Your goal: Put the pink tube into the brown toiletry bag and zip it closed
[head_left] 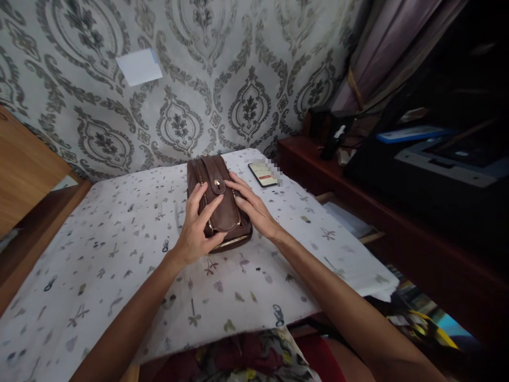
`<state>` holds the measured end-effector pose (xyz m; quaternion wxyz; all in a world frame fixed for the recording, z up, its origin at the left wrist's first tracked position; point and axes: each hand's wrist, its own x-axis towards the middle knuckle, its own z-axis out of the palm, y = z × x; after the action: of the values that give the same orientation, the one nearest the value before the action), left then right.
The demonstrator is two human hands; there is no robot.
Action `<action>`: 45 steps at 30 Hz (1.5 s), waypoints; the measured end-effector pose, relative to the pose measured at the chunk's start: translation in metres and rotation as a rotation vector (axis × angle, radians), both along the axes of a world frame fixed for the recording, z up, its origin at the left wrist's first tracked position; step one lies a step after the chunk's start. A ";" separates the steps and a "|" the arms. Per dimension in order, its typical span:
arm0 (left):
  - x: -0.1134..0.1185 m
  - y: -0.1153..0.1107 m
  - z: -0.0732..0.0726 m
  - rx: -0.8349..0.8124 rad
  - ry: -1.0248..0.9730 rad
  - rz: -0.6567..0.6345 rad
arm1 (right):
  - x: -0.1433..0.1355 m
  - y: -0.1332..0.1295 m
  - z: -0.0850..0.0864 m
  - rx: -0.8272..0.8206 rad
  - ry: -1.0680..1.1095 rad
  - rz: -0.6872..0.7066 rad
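Note:
A brown leather bag [225, 212] with gold zips lies on the white patterned cloth in front of me. Its strap flap, with a metal clasp [218, 183], runs down the middle of the upper side. My left hand [196, 225] rests on the bag's left and near part, fingers spread across the leather. On the other side, my right hand [252, 207] lies along the right edge, its fingertips reaching toward the clasp. Both hands touch the bag from above, and neither is wrapped round it.
A phone [263, 174] with a lit screen lies right of the bag. The patterned cloth [131, 254] covers the table up to the wallpapered wall. Wooden furniture [32, 170] stands at the left. A dark red cabinet [318, 170] holding small items borders the right side.

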<state>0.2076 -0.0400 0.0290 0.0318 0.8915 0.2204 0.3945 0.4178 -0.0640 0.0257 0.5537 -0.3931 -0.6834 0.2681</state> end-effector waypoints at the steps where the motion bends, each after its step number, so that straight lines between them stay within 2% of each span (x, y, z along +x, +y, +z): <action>1: 0.000 0.001 0.000 0.010 0.010 0.001 | -0.001 0.000 0.000 -0.001 0.003 -0.005; 10: 0.000 -0.005 0.000 0.043 0.035 0.048 | -0.009 -0.003 -0.003 0.058 -0.026 -0.085; 15: -0.005 -0.006 0.000 -0.142 -0.065 0.020 | -0.008 -0.003 -0.005 0.029 -0.024 -0.125; 19: -0.002 0.003 0.005 -0.289 -0.160 0.071 | -0.005 0.008 -0.003 -0.008 0.023 -0.115; 23: 0.002 0.013 0.008 -0.317 -0.169 0.101 | -0.001 0.020 0.001 -0.041 0.052 -0.099; 28: -0.002 0.016 0.007 -0.305 -0.158 0.064 | 0.004 0.021 0.004 -0.046 0.034 -0.076; 32: -0.006 0.023 0.009 -0.382 -0.209 0.023 | 0.009 0.029 0.007 -0.063 0.055 -0.058; 36: -0.002 0.056 0.018 -0.523 -0.392 0.053 | 0.011 0.054 0.010 -0.141 0.149 -0.035; 39: 0.008 0.099 0.026 -0.779 -0.580 0.252 | 0.011 0.083 0.009 -0.201 0.260 -0.062; 42: 0.016 0.143 0.032 -0.965 -0.560 0.314 | 0.012 0.118 0.008 -0.249 0.288 -0.108; 45: 0.019 0.177 0.034 -1.131 -0.511 0.377 | 0.014 0.152 0.011 -0.310 0.277 -0.139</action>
<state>0.2271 0.1370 0.0633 0.4782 0.5612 0.5322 0.4160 0.4320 0.0880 0.0370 0.5925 -0.4792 -0.5223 0.3827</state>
